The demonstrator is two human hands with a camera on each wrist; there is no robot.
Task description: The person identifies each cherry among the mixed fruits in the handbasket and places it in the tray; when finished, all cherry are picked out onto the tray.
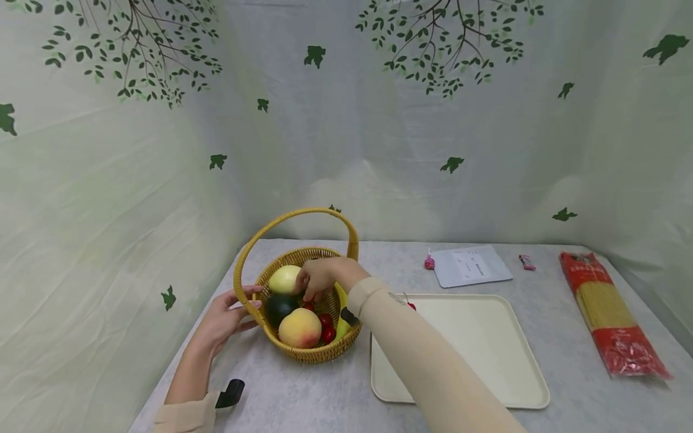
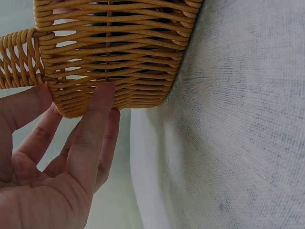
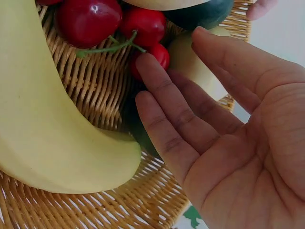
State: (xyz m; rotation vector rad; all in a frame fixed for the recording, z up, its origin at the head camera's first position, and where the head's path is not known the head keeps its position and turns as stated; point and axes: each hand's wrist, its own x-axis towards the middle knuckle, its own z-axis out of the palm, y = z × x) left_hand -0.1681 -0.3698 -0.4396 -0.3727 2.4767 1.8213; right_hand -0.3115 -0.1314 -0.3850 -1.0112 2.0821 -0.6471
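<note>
A wicker basket [image 1: 319, 355] with an arched handle holds fruit. My left hand [image 1: 227, 316] is at its left side; in the left wrist view the fingertips touch the woven wall near the handle's base. My right hand [image 1: 327, 276] reaches into the basket. The right wrist view shows its fingers loosely extended, one fingertip right at a red cherry [image 3: 163, 55], the thumb apart. Around that hand lie a pale yellow-green fruit [image 1: 284, 279], a dark green round fruit [image 1: 280, 308], a peach [image 1: 300, 328], more cherries [image 1: 328, 334] and a banana [image 3: 28, 114].
Right of the basket, a cream tray [image 1: 476, 349] lies partly under my right forearm, a small red fruit with a stem [image 1: 411, 306] near its far-left corner. Behind are a wrapped lollipop [image 1: 429, 263], a white packet [image 1: 470, 266] and a small candy [image 1: 526, 262]. A noodle packet [image 1: 612, 313] lies far right.
</note>
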